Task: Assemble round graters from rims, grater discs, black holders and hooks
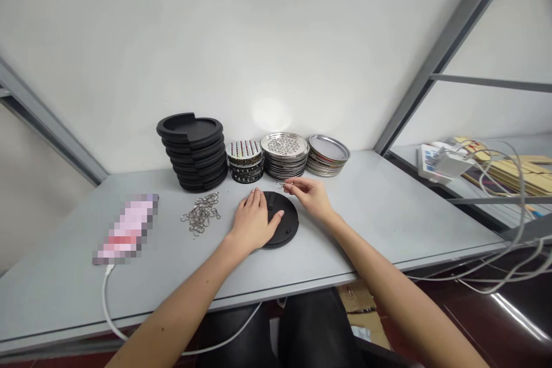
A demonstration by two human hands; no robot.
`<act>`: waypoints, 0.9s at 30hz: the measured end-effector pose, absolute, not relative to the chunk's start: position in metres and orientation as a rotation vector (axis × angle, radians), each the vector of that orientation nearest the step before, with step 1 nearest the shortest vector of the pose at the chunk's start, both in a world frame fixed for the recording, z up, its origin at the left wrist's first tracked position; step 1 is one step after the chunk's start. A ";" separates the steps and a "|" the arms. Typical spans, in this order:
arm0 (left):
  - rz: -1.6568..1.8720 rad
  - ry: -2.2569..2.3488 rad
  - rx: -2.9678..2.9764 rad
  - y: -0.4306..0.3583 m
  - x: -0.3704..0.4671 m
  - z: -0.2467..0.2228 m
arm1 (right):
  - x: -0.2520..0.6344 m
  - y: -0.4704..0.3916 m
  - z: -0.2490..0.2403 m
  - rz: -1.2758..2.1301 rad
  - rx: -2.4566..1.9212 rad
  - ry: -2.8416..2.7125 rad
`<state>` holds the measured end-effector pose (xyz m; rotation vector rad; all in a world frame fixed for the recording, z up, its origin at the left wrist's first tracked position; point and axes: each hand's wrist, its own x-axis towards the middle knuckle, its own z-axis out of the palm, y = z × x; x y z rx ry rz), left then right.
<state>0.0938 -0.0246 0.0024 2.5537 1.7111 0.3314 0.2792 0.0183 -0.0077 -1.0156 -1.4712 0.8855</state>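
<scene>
Standing here watching the person at the grey counter (366, 236), I'd say the black disc (288, 215) is the middle of the action. It lies flat on the counter right in front of them, so call it the centre of the clock, with 12 toward the wall. The left hand (254, 219) is open, palm down over the disc's left side, thumb stretched across it. The right hand (308, 195) is closed in a fingertip pinch on a small metal piece (280, 186), just off the disc's edge at about 12 to 1 o'clock (tiny thing, can't make out its exact shape from here).

Over at 9 o'clock there's a loose pile of metal clips (202, 213), and farther out the same way a phone (125, 230), screen all blurred, with a white cable (104, 293) plugged in. The tall stack of black holders (193, 155) is at 10 to 11, then the small patterned discs (245, 161) at 11, wider perforated metal discs (284, 155) at 12, and shallow metal lids (328, 155) at 1 to 2. Way out near 2 to 3, past the metal frame (431, 77), there's a white power strip (431, 165) with cords.
</scene>
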 end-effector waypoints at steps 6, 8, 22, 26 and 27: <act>0.352 1.677 2.557 -0.023 0.091 -0.001 | 0.285 0.022 -0.001 0.832 -1.020 -1.365; 0.348 1.677 2.559 -0.023 0.091 -0.001 | 0.287 0.024 0.000 0.983 -0.995 -1.233; 0.255 1.697 2.590 -0.026 0.092 0.005 | 0.290 0.026 0.004 1.647 -0.814 -0.737; 0.255 1.696 2.599 -0.026 0.092 0.005 | 0.289 0.026 0.006 1.697 -0.825 -0.725; 0.253 1.697 2.602 -0.026 0.092 0.005 | 0.289 0.026 0.006 1.702 -0.829 -0.709</act>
